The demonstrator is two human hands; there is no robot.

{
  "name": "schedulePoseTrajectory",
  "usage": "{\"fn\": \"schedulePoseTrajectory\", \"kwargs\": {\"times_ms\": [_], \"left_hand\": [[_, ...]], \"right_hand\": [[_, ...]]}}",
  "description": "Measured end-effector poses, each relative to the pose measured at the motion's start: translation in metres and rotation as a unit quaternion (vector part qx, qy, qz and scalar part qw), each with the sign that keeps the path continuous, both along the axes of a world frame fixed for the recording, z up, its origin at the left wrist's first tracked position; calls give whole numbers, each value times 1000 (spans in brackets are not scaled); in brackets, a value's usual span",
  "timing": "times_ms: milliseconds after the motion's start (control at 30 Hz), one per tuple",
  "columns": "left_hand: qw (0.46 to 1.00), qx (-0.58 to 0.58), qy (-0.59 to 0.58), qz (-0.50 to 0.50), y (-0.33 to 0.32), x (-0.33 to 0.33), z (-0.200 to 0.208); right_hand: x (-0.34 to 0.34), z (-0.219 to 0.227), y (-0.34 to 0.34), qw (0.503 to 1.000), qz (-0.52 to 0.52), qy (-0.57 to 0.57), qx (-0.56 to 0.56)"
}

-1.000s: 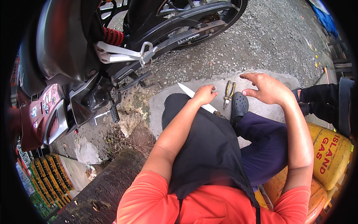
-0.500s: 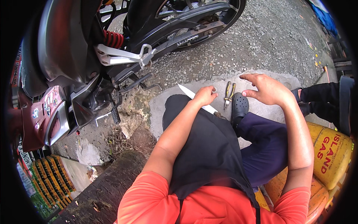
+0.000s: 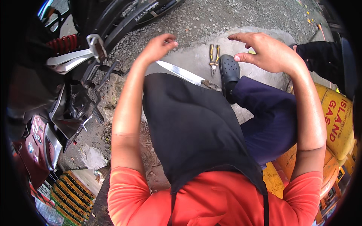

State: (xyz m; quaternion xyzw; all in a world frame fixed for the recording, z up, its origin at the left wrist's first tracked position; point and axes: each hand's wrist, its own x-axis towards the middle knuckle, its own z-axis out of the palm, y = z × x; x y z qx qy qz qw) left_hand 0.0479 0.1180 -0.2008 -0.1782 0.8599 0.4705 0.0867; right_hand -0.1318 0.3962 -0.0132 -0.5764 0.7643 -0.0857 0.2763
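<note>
My left hand [image 3: 158,48] is raised beyond the tip end of a large knife, fingers loosely bent and apart from the thumb, with nothing visible in it. The knife [image 3: 180,72] has a long pale blade and a dark, worn handle, and lies just past the edge of the black apron [image 3: 192,120] over my lap. Above the concrete, to the right of my dark clog [image 3: 229,69], hovers my right hand [image 3: 266,52], its thumb and fingers spread and holding nothing. Between the knife and the clog, pliers [image 3: 214,60] with yellow-and-black handles rest on the concrete.
A motorcycle [image 3: 75,56] with a red spring and silver bracket stands at the left. Yellow gas cylinders [image 3: 335,116] are close by my right elbow. Another person's dark-clothed leg [image 3: 324,56] shows at the right. Gravel ground [image 3: 233,17] stretches beyond the concrete patch.
My left hand has moved left and away from me, off the knife area. My right hand has shifted slightly farther out, still spread. The whole view has also shifted.
</note>
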Motion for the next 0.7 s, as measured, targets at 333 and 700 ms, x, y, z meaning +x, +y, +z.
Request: {"fn": "schedulePoseTrajectory", "kwargs": {"times_ms": [333,700], "left_hand": [[993,-76,-85,27,16,88,-120],[925,83,-162,334,55,210,-152]], "right_hand": [[21,-22,38,993,-35,-66,92],[-92,-121,58,960,-145,184,151]]}}
